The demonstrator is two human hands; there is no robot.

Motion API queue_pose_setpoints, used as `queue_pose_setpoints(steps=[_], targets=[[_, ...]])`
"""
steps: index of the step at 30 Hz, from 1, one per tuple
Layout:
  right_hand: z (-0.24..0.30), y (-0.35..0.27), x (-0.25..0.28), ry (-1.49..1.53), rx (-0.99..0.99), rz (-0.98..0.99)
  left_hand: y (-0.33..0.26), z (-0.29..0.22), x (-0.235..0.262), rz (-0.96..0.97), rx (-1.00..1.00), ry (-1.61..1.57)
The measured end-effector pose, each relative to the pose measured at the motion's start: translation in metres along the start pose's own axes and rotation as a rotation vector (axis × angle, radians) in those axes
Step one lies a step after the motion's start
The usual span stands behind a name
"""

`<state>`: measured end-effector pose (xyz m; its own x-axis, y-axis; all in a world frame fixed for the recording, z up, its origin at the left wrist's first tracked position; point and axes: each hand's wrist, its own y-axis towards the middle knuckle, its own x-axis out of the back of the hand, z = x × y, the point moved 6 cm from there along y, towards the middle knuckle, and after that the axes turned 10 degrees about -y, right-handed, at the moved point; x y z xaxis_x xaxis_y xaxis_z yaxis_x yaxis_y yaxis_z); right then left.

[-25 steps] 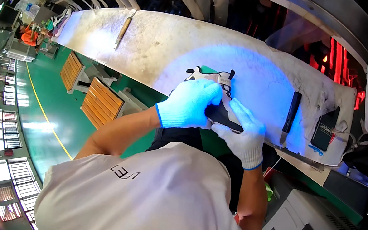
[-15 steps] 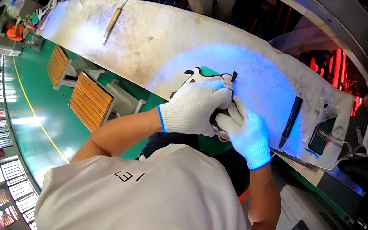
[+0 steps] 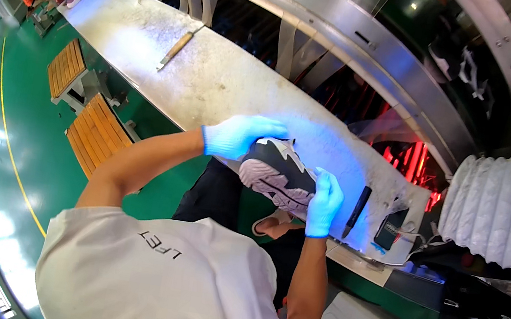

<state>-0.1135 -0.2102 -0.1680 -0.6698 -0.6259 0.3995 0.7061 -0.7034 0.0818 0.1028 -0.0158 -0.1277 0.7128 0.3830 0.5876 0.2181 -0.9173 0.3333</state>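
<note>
White knit gloves, tinted blue by a lamp's glow, cover both hands of a seated person seen from above. Between the fingers is a shoe (image 3: 290,170), tilted so that its pale lilac sole (image 3: 259,179) shows toward the wearer's body; its side is dark grey with white trim. The left hand (image 3: 235,138) has its fingers bent over the shoe's far left part, closed as far as the shoe allows. The right hand (image 3: 324,205) has its fingers partly curled against the other end, gripping it (the thumb is hard to make out). The shoe is at the near edge of a long, stained tabletop (image 3: 232,92); whether they touch cannot be told.

Just right of the right fingers lies a black tool (image 3: 357,212), and beyond it a dark phone (image 3: 390,229). Farther right of those fingers hangs a ribbed white hose (image 3: 502,205). Well beyond the left fingers, up and to the left, rests a wooden-handled knife (image 3: 178,50). Lower, left of the left fingers, two slatted stools (image 3: 96,134) stand on a green floor (image 3: 27,103). Beyond the right fingers, red lights (image 3: 412,161) glow behind the tabletop.
</note>
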Motion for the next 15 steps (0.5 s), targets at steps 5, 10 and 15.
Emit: queue_pose_setpoints(steps=[5, 10, 15], targets=[[-0.103, 0.029, -0.007, 0.666, -0.262, 0.029, 0.082, -0.111, 0.017, 0.412, 0.120, -0.021], [-0.033, 0.000, 0.013, 1.012, -0.223, -0.026, 0.118, -0.149, -0.015, 0.452, 0.196, 0.197], [0.038, -0.017, 0.076, 0.531, 0.336, -0.223, 0.136, -0.176, -0.023, 0.492, 0.243, 0.193]])
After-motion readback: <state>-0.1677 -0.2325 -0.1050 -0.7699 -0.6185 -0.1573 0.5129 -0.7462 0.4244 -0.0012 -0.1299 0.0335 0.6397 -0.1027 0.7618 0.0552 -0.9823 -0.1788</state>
